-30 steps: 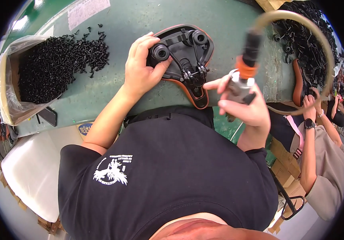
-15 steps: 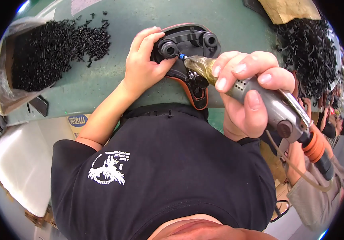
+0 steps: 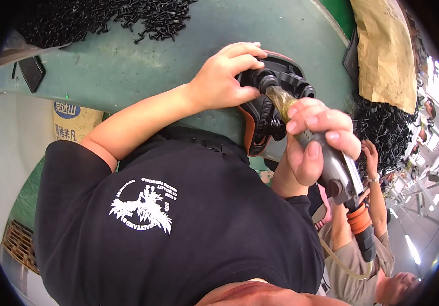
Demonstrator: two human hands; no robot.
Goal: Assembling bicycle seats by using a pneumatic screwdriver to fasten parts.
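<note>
The black bicycle saddle with an orange edge [image 3: 265, 115], underside up, lies at the near rim of the green worktable [image 3: 127, 66]. The left hand [image 3: 224, 76] clasps its far side (fingers curled over the shell). The right hand [image 3: 314, 143] grips a grey pneumatic screwdriver [image 3: 331, 163], tip against the saddle's black clamp [image 3: 280, 84]. Loose black screws [image 3: 153, 15] lie far beyond the saddle.
</note>
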